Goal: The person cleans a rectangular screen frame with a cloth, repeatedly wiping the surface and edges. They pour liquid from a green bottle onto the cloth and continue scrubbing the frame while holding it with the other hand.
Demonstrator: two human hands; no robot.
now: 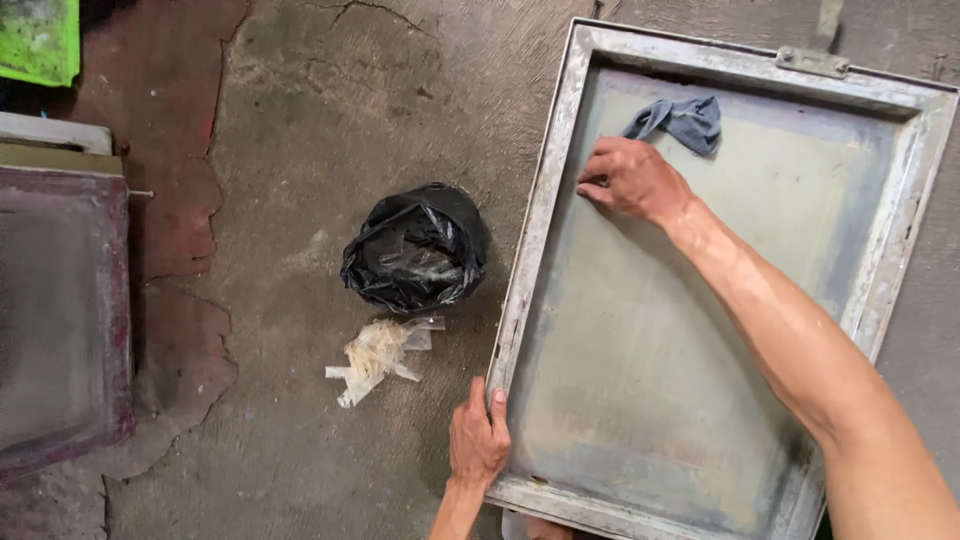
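Left hand grips lower-left edge of metal screen frame; right hand, fingers curled, presses mesh at frame's upper left, beside blue rag; black bag centre

Screen frame: pale grey metal, whitish scuffed edges, dull brown-rust specks at lower corner. Mesh inside frame: muted grey-green, bluish band along top and right side, faint reddish smear low down. Rag: faded blue-grey. Bag: glossy black, pale highlights on creases. Crumpled plastic scrap: translucent, yellowish-white. Floor: grey-brown concrete, dark cracks, dull red patches at left. Second frame: dark grey panel, maroon-stained border. Object in top left corner: bright green, mottled.
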